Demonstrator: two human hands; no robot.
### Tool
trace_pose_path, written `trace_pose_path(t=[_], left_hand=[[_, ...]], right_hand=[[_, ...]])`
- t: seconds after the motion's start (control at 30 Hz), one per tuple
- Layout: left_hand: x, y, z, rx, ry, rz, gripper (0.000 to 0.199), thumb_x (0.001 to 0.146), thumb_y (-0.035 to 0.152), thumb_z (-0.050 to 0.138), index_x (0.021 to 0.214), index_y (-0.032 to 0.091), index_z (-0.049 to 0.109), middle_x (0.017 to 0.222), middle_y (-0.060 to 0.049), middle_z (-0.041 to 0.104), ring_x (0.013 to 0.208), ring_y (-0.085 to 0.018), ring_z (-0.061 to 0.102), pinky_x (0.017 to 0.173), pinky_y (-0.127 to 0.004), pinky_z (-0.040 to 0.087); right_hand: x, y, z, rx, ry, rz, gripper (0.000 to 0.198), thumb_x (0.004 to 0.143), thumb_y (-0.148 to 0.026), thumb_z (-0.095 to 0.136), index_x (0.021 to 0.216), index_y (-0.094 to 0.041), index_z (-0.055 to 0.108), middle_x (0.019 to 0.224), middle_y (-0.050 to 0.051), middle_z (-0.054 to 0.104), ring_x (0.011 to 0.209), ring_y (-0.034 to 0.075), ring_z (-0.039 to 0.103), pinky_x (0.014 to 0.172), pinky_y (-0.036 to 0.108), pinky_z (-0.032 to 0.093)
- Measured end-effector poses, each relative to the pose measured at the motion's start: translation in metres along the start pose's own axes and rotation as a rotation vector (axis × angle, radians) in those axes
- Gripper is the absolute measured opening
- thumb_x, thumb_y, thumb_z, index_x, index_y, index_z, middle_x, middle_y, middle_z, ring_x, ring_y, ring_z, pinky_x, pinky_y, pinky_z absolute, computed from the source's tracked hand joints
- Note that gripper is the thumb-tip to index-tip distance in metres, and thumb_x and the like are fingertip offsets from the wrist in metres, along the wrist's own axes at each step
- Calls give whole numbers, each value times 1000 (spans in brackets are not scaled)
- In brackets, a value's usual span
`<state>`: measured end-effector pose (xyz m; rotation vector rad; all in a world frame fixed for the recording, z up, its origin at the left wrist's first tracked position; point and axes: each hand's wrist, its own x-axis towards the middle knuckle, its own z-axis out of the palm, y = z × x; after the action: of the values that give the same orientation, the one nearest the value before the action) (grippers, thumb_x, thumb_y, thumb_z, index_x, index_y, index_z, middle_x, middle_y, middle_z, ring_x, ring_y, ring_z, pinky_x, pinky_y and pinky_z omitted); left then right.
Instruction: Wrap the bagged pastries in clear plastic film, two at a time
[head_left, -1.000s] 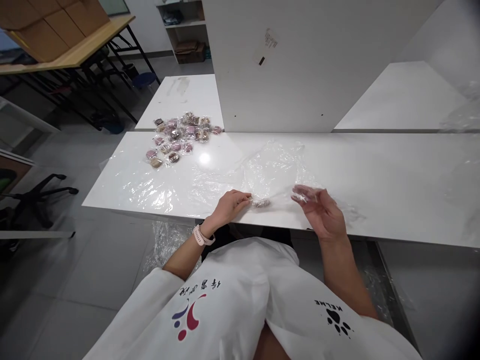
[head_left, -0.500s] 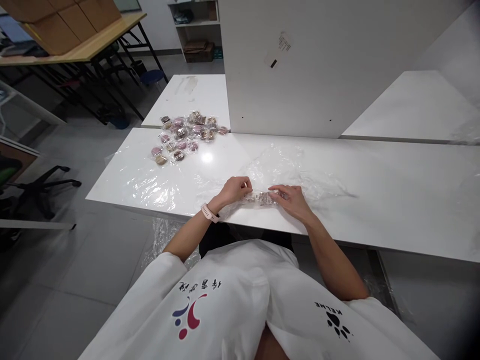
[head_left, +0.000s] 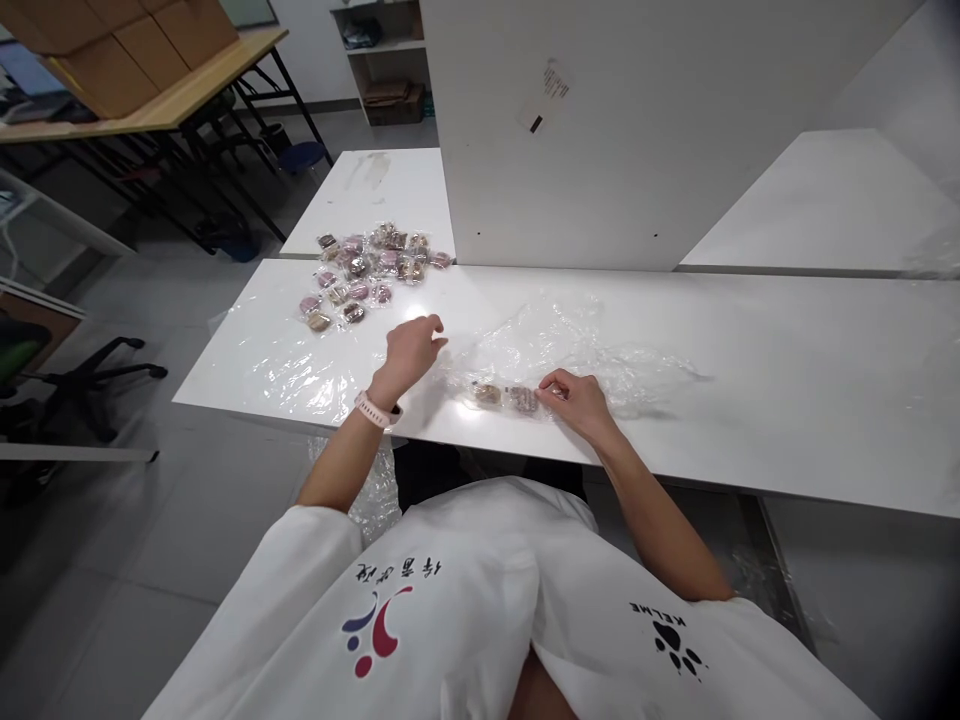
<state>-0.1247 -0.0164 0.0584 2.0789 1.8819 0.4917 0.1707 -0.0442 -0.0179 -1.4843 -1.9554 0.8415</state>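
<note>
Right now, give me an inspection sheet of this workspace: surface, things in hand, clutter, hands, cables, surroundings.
Surface: white table, glossy, partly covered by clear plastic film.
Things in hand: two small wrapped snacks lying in the film near the front edge.
Clutter: pile of wrapped snacks at the far left of the table.
Hands: right hand rests on the film beside the snacks; left hand lifted above the table, holding nothing visible.
Cables: nothing seen.
Surroundings: white partition behind the table; wooden bench and office chair to the left.
</note>
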Motion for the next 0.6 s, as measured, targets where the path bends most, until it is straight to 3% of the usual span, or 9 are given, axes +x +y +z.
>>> trace_pose_path(t=[0.07,0.13,0.2,0.3,0.43,0.5,0.6], left_hand=[[-23,13,2,-55,138,169,13,96,26,53,96,20,65,86,-6,67,80,-20,63,71,-34,51],[-49,24,15,-129,31,419,14,97,28,53,101,20,64,102,-8,69,98,-21,64,83,-37,54],[-68,29,35,-114,-72,545,20,95,26,58,114,21,61,126,-12,64,120,-26,58,98,-43,50],[-77,19,63,-94,-88,485,39,94,22,59,132,21,52,142,-13,55,130,-28,52,104,-47,46],[-60,5,79,-166,-54,393,26,97,25,55,122,22,59,126,-9,66,114,-25,59,96,-42,46],[-50,5,78,-163,-56,340,21,97,29,54,115,22,62,116,-8,70,106,-25,61,93,-41,45],[-41,11,71,-144,-92,227,23,98,36,51,107,21,66,96,-6,73,90,-23,63,88,-38,43]], right_hand=[[-2,1,3,-71,33,-66,18,87,-40,58,81,-26,68,73,2,67,74,22,63,78,38,47],[-6,2,6,-166,88,-173,23,93,-38,52,89,-27,71,94,7,71,92,26,63,84,42,46],[-13,3,8,-229,109,-281,29,98,-33,44,101,-27,73,109,8,70,104,28,59,87,43,45],[-24,6,7,-219,41,-390,35,102,-31,39,122,-25,67,118,8,69,109,26,59,90,43,44],[-31,11,4,-217,-61,-435,47,97,-48,52,138,-24,55,133,9,63,118,28,56,97,44,42],[-30,12,5,-226,-11,-385,42,99,-47,47,131,-22,60,127,10,66,113,27,58,94,42,43],[-27,11,6,-217,71,-242,43,103,-44,35,96,-21,71,90,8,72,87,24,63,83,39,44]])
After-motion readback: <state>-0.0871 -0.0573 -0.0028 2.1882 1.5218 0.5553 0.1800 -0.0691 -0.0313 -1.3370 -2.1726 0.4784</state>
